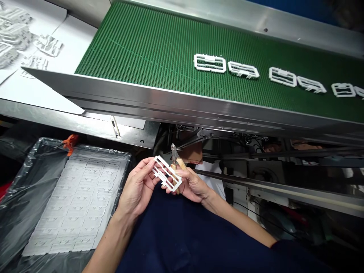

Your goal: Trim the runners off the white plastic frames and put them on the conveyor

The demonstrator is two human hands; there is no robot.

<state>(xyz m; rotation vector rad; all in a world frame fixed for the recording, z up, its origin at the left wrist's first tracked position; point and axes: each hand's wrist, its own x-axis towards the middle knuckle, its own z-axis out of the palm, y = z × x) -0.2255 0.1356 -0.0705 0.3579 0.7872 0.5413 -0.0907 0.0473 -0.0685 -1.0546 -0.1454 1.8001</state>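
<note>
— Looking at the white plastic frame (167,173): where does it sit against the hands?

— Between them, above the dark blue lap. The left hand (138,188) pinches its near-left end with thumb and fingertips; the right hand (191,184) grips its right end.

— Is the right hand carrying anything else?

— Yes, a pair of cutters (175,156) with pale handles, closed into the same fist, metal tip pointing up just behind the frame. So both hands are closed on something, neither spread wide.

— How many frames are in hand?

— One.

— And on the green conveyor belt (148,45)?

— Five white pieces (209,63) in a row along its right half, with the edge of a sixth cut off by the picture's border. They are well apart from the hands, beyond the steel rail (170,98).

— Anything lower left?

— A tray lined with clear plastic (34,182), holding white pieces laid flat in rows; too faint to count. One orange clamp (69,142) sits on its far rim. More white pieces are heaped on the table (71,41) at the upper left, blurred.
</note>
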